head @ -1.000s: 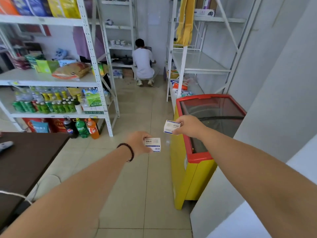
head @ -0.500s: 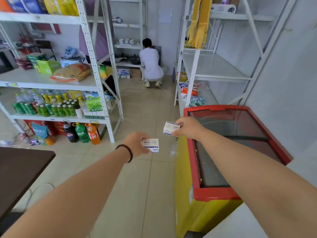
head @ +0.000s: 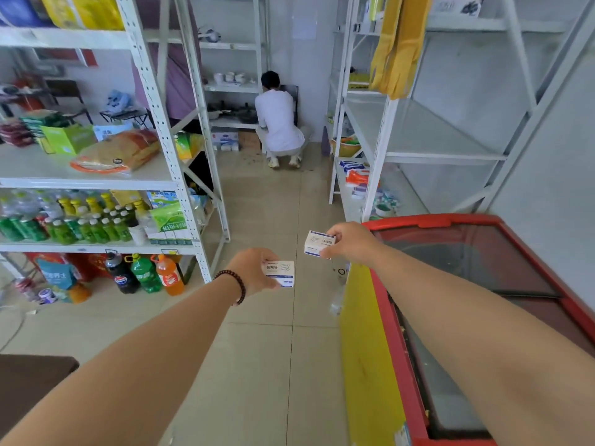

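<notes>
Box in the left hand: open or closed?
Closed, by what shows: the white box pinched by the left hand has flat, square faces and no flap sticking out; the end inside the grip is hidden.

The small white box (head: 279, 273) held just left of the freezer (head: 367, 349) reads "回形针" in dark print. The second box (head: 318, 243), at the freezer's near corner, carries print too blurred to read. The dark bottle (head: 121, 276) far left of the freezer seems to bear the Pepsi roundel.

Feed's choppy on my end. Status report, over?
Left grip holds small box. Right grip pinches second box. Both boxes in mid-air beside freezer. Person crouches down the aisle, well clear.
</notes>
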